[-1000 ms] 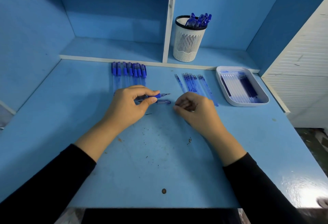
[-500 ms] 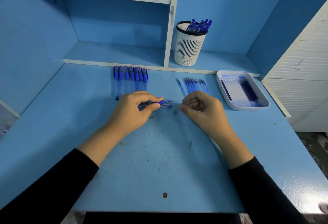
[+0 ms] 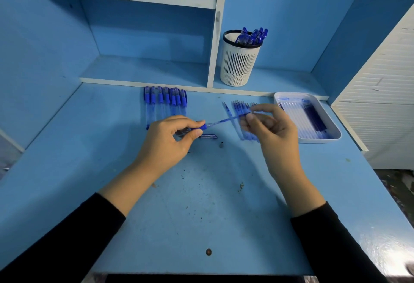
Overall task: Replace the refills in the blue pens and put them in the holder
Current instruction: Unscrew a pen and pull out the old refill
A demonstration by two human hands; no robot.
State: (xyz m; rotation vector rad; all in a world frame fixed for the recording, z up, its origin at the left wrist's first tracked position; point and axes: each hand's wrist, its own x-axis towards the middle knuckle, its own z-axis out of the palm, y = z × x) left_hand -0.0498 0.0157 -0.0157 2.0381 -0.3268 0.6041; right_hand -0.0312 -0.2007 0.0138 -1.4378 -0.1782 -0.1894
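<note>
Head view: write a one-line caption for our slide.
Left hand grips a blue pen; right hand pinches the refill protruding from it.

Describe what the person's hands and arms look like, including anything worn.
The left hand and right hand are bare, with no gloves, rings or watch visible. The forearms are uncovered near the wrists. Higher up, the left sleeve and right sleeve are plain black, with no markings.

Right hand (image 3: 272,131) lifted rightwards; refill (image 3: 226,120) drawn, seemingly partway, from pen (image 3: 200,128).
</note>
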